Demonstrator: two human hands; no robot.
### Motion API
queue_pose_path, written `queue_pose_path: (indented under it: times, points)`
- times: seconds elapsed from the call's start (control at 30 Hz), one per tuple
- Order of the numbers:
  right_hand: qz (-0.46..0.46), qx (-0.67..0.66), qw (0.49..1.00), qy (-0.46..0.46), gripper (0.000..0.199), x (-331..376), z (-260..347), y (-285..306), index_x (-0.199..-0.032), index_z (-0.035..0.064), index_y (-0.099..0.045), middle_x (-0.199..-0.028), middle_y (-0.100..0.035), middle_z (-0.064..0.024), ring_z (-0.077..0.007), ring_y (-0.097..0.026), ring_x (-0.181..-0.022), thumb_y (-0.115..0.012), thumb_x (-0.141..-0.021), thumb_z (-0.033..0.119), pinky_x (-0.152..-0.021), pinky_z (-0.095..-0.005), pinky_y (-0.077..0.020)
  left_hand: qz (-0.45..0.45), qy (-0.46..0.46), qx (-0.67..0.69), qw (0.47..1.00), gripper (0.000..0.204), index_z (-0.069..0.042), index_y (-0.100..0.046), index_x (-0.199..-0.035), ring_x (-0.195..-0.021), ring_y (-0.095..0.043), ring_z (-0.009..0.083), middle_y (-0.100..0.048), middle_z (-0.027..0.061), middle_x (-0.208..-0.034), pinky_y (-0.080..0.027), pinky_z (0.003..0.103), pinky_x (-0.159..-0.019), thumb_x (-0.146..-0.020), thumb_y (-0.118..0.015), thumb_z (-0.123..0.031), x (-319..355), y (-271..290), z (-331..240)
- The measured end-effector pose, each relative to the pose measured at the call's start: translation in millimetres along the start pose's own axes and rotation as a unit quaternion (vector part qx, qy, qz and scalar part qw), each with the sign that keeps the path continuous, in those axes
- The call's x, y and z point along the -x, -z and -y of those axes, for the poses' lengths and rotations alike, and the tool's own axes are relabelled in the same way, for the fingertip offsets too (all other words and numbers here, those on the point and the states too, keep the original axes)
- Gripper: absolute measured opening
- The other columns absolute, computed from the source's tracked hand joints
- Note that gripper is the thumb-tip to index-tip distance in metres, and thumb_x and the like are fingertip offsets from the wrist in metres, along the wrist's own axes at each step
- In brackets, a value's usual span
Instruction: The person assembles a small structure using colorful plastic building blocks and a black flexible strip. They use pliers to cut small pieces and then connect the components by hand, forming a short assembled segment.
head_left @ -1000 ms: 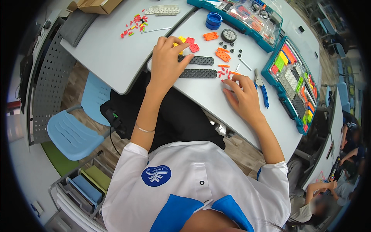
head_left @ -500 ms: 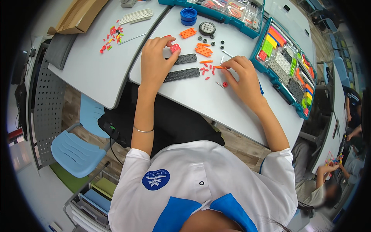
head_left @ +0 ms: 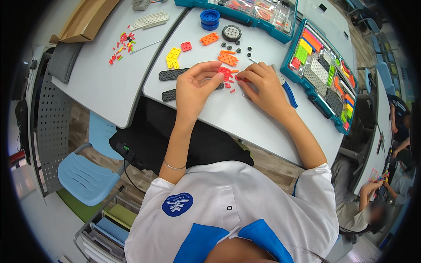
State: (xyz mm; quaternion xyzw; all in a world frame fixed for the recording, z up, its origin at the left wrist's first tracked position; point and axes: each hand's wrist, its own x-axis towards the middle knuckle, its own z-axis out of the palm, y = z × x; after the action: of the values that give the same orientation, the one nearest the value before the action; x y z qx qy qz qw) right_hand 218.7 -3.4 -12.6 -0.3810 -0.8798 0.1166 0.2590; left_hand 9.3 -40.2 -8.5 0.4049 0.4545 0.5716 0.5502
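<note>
My left hand pinches a red square plate with holes between thumb and fingers, above the table. Close by on the right, my right hand has its fingertips together on a small red peg, partly hidden by the fingers. Several red pegs lie loose under and between the hands. Black perforated strips reach out from behind my left hand. Just beyond the hands lies an orange perforated plate. A blue-handled tool rests beside my right wrist.
Yellow angled pieces, another red square plate, a grey wheel and blue rims lie farther back. A teal parts case stands open at right, another behind. The left table holds scattered pegs.
My left hand has moved right and nearer with a red square plate, uncovering the yellow pieces and the other red plate. My right hand has shifted slightly left, fingertips now on a red peg.
</note>
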Motion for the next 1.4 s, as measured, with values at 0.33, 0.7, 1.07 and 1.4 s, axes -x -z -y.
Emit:
queue_pose_path:
  times: [0.33, 0.7, 1.07, 1.4]
  points:
    - [-0.022, -0.009, 0.999, -0.042, 0.015, -9, 0, 23, -0.098, 0.0073, -0.070, -0.103, -0.061, -0.0081, -0.0261, -0.059, -0.097, -0.075, -0.085, 0.014, -0.084, -0.0383, -0.0503, -0.152, -0.135, -0.346, 0.916, 0.021, 0.000, -0.073, -0.110, -0.082, -0.068, 0.0116, -0.076, 0.0093, -0.094, -0.051, 0.025, -0.074, -0.090, -0.071, -0.006, -13, 46, -9]
    - [0.046, -0.094, 0.989, -0.102, 0.010, -1, -9, 12, -0.096, 0.0033, -0.069, -0.094, -0.064, -0.0106, -0.0288, -0.064, -0.086, -0.071, -0.087, 0.007, -0.077, -0.0377, -0.0526, -0.119, -0.185, -0.435, 0.873, 0.011, -0.006, -0.076, -0.098, -0.078, -0.065, 0.0167, -0.071, 0.0069, -0.095, -0.051, 0.031, -0.072, -0.087, -0.073, -0.008, -48, 34, 7]
    - [0.016, -0.090, 0.986, -0.136, 0.011, -1, -7, 10, -0.094, 0.0008, -0.069, -0.091, -0.066, -0.0119, -0.0257, -0.067, -0.076, -0.072, -0.087, 0.008, -0.071, -0.0362, -0.0533, 0.013, -0.268, -0.509, 0.818, 0.019, -0.009, -0.077, -0.101, -0.104, -0.059, 0.0254, -0.068, 0.0050, -0.102, -0.048, 0.038, -0.093, -0.083, -0.076, -0.014, -47, 10, 9]
    - [-0.022, -0.079, 0.982, -0.173, 0.010, -4, -6, 7, -0.090, 0.0003, -0.069, -0.088, -0.067, -0.0116, -0.0235, -0.065, -0.074, -0.073, -0.087, 0.009, -0.069, -0.0365, -0.0524, -0.059, -0.268, -0.527, 0.804, 0.011, -0.007, -0.075, -0.088, -0.099, -0.057, 0.0242, -0.067, 0.0047, -0.100, -0.048, 0.037, -0.088, -0.080, -0.079, -0.015, -49, 17, 14]
